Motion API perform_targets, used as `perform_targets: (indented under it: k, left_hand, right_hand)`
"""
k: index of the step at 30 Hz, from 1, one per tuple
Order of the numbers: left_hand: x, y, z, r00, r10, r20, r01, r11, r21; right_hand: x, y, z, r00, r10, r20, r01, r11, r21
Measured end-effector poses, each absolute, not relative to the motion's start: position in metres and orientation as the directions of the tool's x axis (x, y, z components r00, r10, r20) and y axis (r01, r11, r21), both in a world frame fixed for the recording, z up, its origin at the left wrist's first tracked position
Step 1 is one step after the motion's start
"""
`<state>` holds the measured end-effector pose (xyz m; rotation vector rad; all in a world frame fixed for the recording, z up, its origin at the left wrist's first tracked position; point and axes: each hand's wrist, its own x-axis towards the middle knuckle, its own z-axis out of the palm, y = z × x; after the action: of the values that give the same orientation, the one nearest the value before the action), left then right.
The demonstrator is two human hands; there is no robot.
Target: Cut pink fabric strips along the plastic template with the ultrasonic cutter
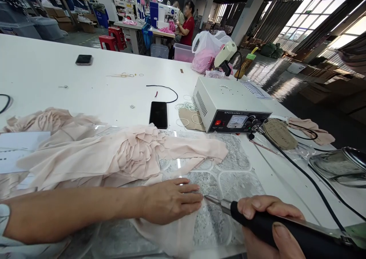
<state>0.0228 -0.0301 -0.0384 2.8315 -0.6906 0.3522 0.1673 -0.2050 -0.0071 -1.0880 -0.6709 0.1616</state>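
Note:
My left hand lies flat with fingers stretched out, pressing a piece of pale pink fabric onto a patterned glass mat. My right hand is wrapped round the black handle of a cutting tool. Its metal tip touches the fabric right at my left fingertips. A pile of the same pink fabric pieces lies just beyond my left arm.
A white control box stands behind the mat, its black cable running toward the tool. A black phone, a second phone, a pink-filled plastic bag and a metal object are on the white table. A person sews in the background.

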Motion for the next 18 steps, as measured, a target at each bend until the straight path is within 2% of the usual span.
perform_targets:
  k: [5, 11, 18]
  left_hand:
    - [0.022, -0.030, -0.038, 0.858, -0.418, 0.298, -0.471, -0.872, 0.134]
    - [0.022, -0.031, -0.038, 0.857, -0.420, 0.297, -0.468, -0.876, 0.113]
    - [0.023, -0.032, -0.036, 0.856, -0.426, 0.293, -0.475, -0.872, 0.117]
  right_hand:
    - [0.166, -0.207, -0.006, 0.792, 0.439, 0.425, 0.193, 0.480, -0.856]
    - [0.157, -0.219, 0.005, 0.808, 0.470, 0.355, 0.145, 0.425, -0.894]
    - [0.154, -0.218, 0.000, 0.804, 0.465, 0.370, 0.159, 0.432, -0.888]
